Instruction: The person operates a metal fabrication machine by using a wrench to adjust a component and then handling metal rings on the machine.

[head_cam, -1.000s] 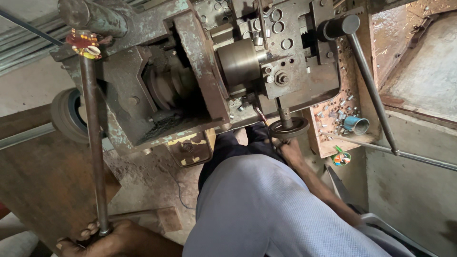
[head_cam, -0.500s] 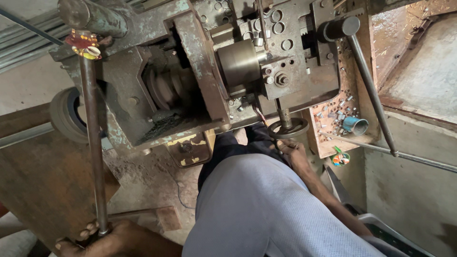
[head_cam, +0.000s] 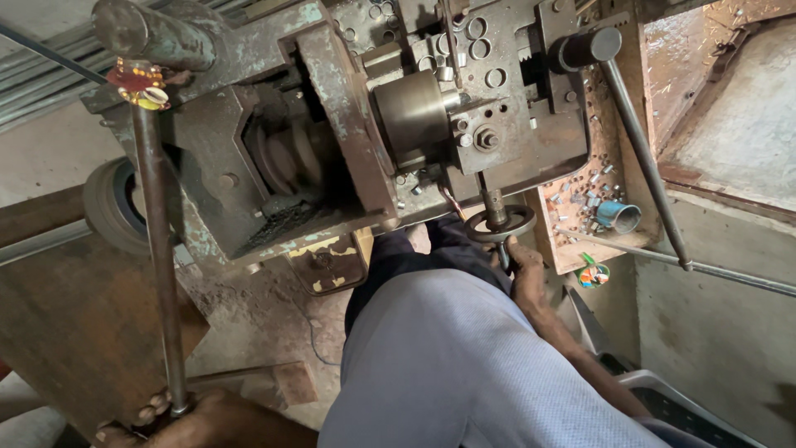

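The left hand [head_cam: 178,419] is seen at the bottom edge of the view, its fingers closed around the lower end of a long steel lever [head_cam: 157,265]. The lever rises straight up from that hand to a red and gold ornament [head_cam: 137,83] tied near its top, where it meets the heavy iron machine [head_cam: 332,141]. To the left of the hand a rusty brown panel [head_cam: 75,332] stands close, its edge just beside the lever, so little open room is left on that side. Above and to the right of the hand, a patch of dusty floor [head_cam: 265,323] lies open between the lever and the person's grey-clad knee [head_cam: 448,365].

The right hand [head_cam: 524,274] is held just below a small round handwheel [head_cam: 499,222] that hangs under the machine's front. The fingers are curled up toward the wheel's rim, but whether the rim is actually gripped cannot be told, since the knee hides part of the hand. Directly right of this hand a shallow rusty tray [head_cam: 580,207] of small metal pieces, with a blue cylinder [head_cam: 618,216] in it, comes close to the wrist. A second, slanted lever [head_cam: 643,158] with a dark knob crosses above that tray, further narrowing the room to the right. Above the handwheel a round steel drum [head_cam: 410,116] projects from the machine.
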